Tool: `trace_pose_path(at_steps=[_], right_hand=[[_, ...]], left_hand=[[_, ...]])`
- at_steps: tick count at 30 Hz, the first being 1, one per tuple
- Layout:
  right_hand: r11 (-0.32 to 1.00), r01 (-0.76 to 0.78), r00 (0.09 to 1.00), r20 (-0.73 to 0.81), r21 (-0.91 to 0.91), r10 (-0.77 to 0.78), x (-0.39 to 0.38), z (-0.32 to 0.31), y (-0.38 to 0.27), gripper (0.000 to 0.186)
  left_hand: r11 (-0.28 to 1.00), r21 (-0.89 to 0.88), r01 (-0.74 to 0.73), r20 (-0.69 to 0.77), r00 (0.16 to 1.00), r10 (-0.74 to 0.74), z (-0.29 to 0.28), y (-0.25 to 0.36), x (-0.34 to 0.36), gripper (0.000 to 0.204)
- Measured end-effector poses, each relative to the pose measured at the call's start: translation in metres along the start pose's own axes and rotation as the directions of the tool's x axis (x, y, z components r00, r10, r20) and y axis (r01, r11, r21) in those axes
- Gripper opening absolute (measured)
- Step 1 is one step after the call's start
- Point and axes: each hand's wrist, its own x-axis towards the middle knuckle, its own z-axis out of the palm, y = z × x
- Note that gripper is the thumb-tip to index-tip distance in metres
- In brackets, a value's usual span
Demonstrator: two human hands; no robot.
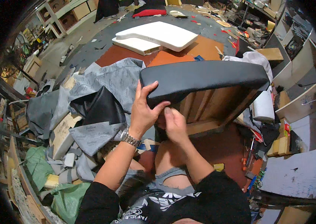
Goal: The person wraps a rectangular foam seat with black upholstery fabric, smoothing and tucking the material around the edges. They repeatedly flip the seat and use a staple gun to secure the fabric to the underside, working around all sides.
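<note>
A black upholstered seat cushion (202,74) stands tilted in front of me, its smooth cover wrapped over the top and side. Its open underside shows a wooden frame (202,128) with slats. At the left corner my left hand (145,110) grips the cushion, fingers along the outside and thumb over the lower edge of the cover. Just beside that thumb, my right hand (175,126) is closed in a pinch at the corner's underside, slightly blurred. What its fingertips hold is hidden.
Grey-backed black upholstery fabric (105,108) lies heaped on the left. Two white foam pieces (158,35) rest beyond the cushion on reddish-brown sheets. A white roll (263,106) is at the right, near hand tools (250,151) and a pale board (296,171). Green sacking (68,201) lies at lower left.
</note>
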Motion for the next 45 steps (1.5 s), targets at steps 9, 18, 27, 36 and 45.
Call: trace_pose_path(at_steps=[9,18,27,36,45], right_hand=[[0.088,-0.855,0.512,-0.801,-0.512,0.311,-0.231,-0.259,0.189,0.064],[-0.095,-0.747,0.519,-0.666,-0.658,0.536,-0.271,-0.342,0.243,0.082],[0.714,-0.696,0.691,-0.205,0.069,0.693,-0.229,-0.244,0.116,0.037],[0.83,0.356,0.91,-0.043,-0.429,-0.413,-0.095,-0.105,-0.057,0.03],[0.604,0.503,0.823,0.13,-0.619,-0.553,-0.057,-0.038,-0.048,0.024]], left_hand=[[0.997,0.071,0.0,0.014,1.0,-0.001,0.0,0.002,-0.027,0.081],[0.994,0.083,-0.065,0.006,0.998,0.065,-0.001,-0.002,-0.019,0.078],[0.985,0.144,-0.095,-0.012,0.995,0.098,0.002,-0.012,-0.012,0.081],[0.982,0.171,-0.077,-0.013,0.997,0.081,0.001,-0.011,-0.013,0.081],[0.989,0.148,-0.026,0.018,1.0,0.024,0.003,-0.013,-0.014,0.077]])
